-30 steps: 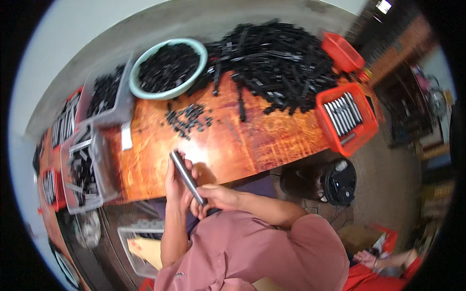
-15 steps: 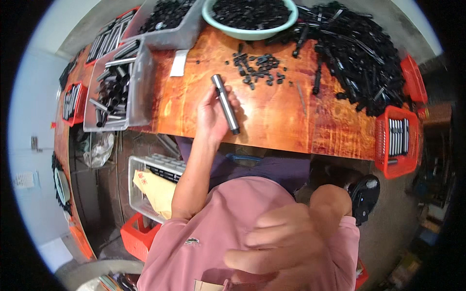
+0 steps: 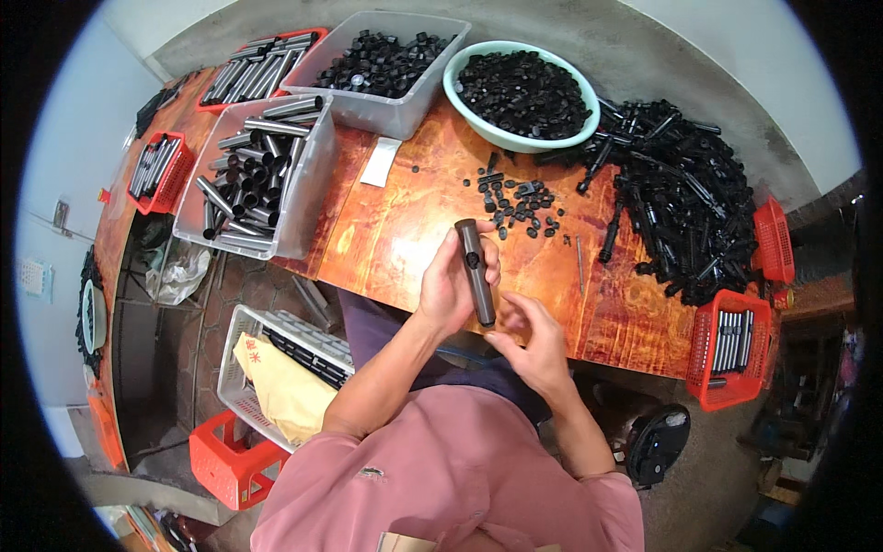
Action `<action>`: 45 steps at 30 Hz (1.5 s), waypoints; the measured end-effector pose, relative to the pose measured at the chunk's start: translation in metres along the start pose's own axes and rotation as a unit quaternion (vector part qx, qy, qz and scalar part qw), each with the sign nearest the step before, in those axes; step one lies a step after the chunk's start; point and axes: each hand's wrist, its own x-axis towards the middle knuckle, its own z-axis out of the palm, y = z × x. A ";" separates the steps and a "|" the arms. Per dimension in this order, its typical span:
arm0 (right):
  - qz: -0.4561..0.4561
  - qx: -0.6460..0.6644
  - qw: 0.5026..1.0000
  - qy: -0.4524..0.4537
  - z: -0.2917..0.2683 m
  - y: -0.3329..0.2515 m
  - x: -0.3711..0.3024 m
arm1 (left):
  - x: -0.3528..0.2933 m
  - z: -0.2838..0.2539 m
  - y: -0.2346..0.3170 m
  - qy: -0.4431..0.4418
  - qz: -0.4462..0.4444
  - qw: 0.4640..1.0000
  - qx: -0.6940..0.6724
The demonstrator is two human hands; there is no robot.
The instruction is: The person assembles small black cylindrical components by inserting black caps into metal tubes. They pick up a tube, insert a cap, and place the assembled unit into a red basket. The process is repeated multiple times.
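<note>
My left hand [image 3: 446, 293] is wrapped round a dark metal tube [image 3: 477, 279] with a round hole in its side. The tube slants over the front of the wooden table, its lower end toward me. Beside that lower end is my right hand [image 3: 539, 348], its thumb and forefinger apart and nothing visible between them. Whether the right fingertips touch the tube cannot be made out. Small black plastic pieces [image 3: 520, 202] lie scattered on the table beyond my hands.
Clear bins of metal tubes [image 3: 313, 198] and black caps [image 3: 405, 115] stand at the left. A pale green basin [image 3: 524, 143] and a heap of black parts [image 3: 676, 202] lie at the far side. Red baskets [image 3: 727, 391] edge the table; a thin rod [image 3: 580, 265] lies at right.
My right hand has come from in front of my chest up to the tube's lower end. The tube, still in my left hand, has turned so its side hole shows.
</note>
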 end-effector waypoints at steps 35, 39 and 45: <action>-0.113 -0.054 0.990 0.068 0.047 0.065 0.094 | 0.049 -0.012 0.016 -0.049 0.012 0.922 0.383; -0.121 -0.031 0.991 0.045 0.049 0.074 0.081 | 0.031 -0.015 0.019 0.018 0.031 0.974 0.225; -0.066 0.059 0.995 -0.034 0.051 0.065 0.044 | -0.004 -0.040 0.001 0.106 -0.012 0.990 0.092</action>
